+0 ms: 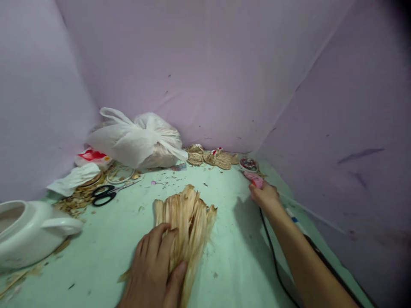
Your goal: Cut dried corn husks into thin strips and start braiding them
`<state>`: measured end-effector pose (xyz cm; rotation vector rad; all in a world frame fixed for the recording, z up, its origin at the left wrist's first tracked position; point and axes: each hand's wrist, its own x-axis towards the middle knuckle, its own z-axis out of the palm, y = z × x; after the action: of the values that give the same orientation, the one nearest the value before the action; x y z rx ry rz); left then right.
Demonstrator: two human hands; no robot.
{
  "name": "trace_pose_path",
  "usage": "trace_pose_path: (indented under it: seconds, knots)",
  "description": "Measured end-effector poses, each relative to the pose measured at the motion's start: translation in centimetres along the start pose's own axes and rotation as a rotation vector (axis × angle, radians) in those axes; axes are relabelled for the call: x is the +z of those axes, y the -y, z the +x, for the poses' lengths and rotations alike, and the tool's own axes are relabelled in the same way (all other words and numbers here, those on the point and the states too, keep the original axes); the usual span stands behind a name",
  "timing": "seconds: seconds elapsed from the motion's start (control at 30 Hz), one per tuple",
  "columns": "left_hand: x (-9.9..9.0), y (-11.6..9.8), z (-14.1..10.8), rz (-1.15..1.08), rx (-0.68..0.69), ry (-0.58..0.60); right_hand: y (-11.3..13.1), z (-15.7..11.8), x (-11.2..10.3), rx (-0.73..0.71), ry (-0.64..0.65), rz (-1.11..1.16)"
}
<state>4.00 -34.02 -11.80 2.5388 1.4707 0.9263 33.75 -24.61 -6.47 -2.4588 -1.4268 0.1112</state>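
Note:
A bundle of dried, straw-coloured leaf strips [189,214] lies lengthwise in front of me on the pale green surface. My left hand [154,265] rests over its left side, fingers and thumb curled around the strips. Out to the right, my right hand [266,194] is closed on a pink glue gun [253,177] with a black cord [268,239] trailing back towards me. The gun's tip points away and left, close to a small dish of coloured bits [248,164]. My fingers partly hide its handle.
A white pot [28,233] stands at left. Black-handled scissors [111,192] lie beside dried scraps [77,201], a ring [120,174] and tissue [75,177]. A tied white plastic bag [138,139] and woven slipper-like pieces [218,159] sit against the back wall. A purple wall [346,162] bounds the right.

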Motion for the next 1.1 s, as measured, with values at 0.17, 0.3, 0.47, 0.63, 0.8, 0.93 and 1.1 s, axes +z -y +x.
trace_pose_path:
  seconds: [0.17,0.3,0.47,0.63,0.8,0.93,1.1]
  knots:
    - [-1.4,0.8,0.9,-0.029,-0.224,0.018,2.3,-7.7,-1.1,0.035,0.565,0.733]
    - [-1.8,0.5,1.1,-0.01,-0.262,0.113,3.2,-12.1,-0.4,0.226,0.863,0.986]
    - [-1.3,-0.9,1.0,0.048,-0.263,0.273,7.0,-11.9,2.4,0.076,0.944,1.34]
    - [-3.6,0.0,2.7,-0.119,-0.313,0.237,11.4,-10.6,5.2,0.16,0.597,1.352]
    - [-6.8,4.4,5.8,0.241,-0.495,0.218,10.9,-9.4,6.1,0.311,0.651,1.368]
    - [-6.8,9.4,8.7,0.569,-0.687,0.22,9.4,-8.6,4.7,0.329,0.596,1.482]
    - [-5.4,12.6,10.9,0.605,-0.732,0.336,9.1,-8.0,2.6,0.29,0.562,1.627]
